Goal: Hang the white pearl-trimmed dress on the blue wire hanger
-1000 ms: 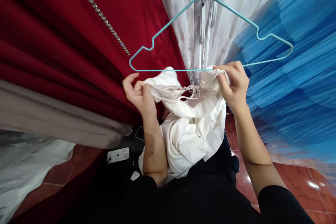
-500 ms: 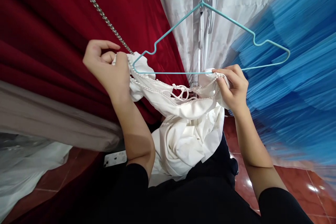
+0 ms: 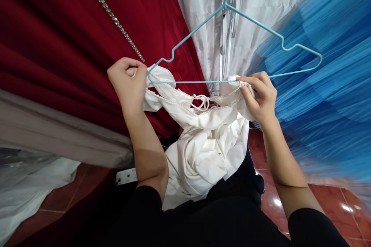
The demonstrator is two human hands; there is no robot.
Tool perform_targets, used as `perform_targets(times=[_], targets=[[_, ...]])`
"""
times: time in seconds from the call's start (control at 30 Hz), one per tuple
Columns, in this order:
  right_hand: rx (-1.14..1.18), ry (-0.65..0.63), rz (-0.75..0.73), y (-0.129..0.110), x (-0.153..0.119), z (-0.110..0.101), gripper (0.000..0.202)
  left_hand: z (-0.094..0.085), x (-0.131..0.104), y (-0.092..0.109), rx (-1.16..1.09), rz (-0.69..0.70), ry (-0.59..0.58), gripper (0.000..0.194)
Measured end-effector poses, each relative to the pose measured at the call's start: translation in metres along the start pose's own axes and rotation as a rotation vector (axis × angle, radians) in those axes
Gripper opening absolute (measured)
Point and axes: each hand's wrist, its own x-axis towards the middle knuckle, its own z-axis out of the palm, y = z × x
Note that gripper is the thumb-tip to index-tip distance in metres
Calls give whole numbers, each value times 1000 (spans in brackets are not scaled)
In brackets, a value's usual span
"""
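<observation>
A white dress (image 3: 203, 158) with pearl-beaded edging and a tied cord at its neckline lies bunched over my lap, its top pulled up between my hands. My left hand (image 3: 127, 81) is closed on the dress's left shoulder part, at the lower left corner of a light-blue hanger (image 3: 199, 27). That corner sits against the white fabric. My right hand (image 3: 262, 94) pinches the beaded edge on the other side, fingertips at the hanger's bottom bar. The hanger's right end sticks out bare beyond this hand.
A red curtain-like fabric (image 3: 116, 15) with a strip of rhinestones (image 3: 113, 19) hangs at left. Blue tulle (image 3: 324, 85) hangs at right, white fabric (image 3: 266, 4) and a metal rail (image 3: 224, 34) at back. A white phone (image 3: 126, 176) rests beside my left elbow, above red floor tiles (image 3: 342, 208).
My left hand has moved a little to the right and down, its fingers now closer in on the fabric by the hanger's corner. The right hand keeps its grip.
</observation>
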Motion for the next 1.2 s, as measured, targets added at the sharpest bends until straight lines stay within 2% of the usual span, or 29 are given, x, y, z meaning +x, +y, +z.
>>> perform_targets(times=[0.1, 0.23, 0.33, 0.43, 0.57, 0.63, 0.67, 0.77, 0.8, 0.87, 0.93, 1.0, 1.07, 1.1, 1.13, 1.2], targets=[[-3, 1, 3, 1, 1, 0, 22, 0, -4, 20, -66, 110, 6, 42], [-1, -1, 36, 2, -1, 1, 23, 18, -9, 49, -105, 211, -80, 41], [-2, 16, 40, 1, -3, 4, 25, 34, -15, 56, -116, 259, -149, 42], [-8, 18, 34, 0, -4, 6, 28, 39, -25, 58, -155, 295, -243, 35], [-11, 15, 38, 1, -4, 7, 29, 42, -52, 68, -259, 445, -328, 22], [0, 19, 38, 2, -4, 7, 28, 50, -72, 74, -258, 520, -391, 11], [2, 21, 42, 2, -3, 7, 29, 56, -82, 75, -243, 542, -456, 12], [-6, 10, 54, 2, -4, 7, 30, 74, -110, 74, -167, 557, -684, 30], [-11, 2, 46, 2, -5, 6, 30, 79, -117, 72, -129, 554, -729, 36], [-29, 14, -3, 7, -10, 5, 28, 85, -128, 69, -60, 541, -748, 44], [-76, 131, -61, 15, -17, 0, 26, 84, -132, 68, -28, 524, -714, 46], [-153, 347, -87, 26, -22, -8, 23, 80, -131, 71, -6, 504, -702, 46], [-200, 571, -53, 40, -22, -21, 21, 73, -128, 76, 46, 494, -714, 46], [-188, 642, -17, 46, -18, -30, 24, 69, -126, 80, 85, 488, -729, 46], [-158, 682, 28, 52, -12, -38, 28, 65, -125, 85, 130, 477, -749, 46], [-91, 684, 115, 60, 6, -57, 36, 59, -125, 95, 218, 452, -780, 47]])
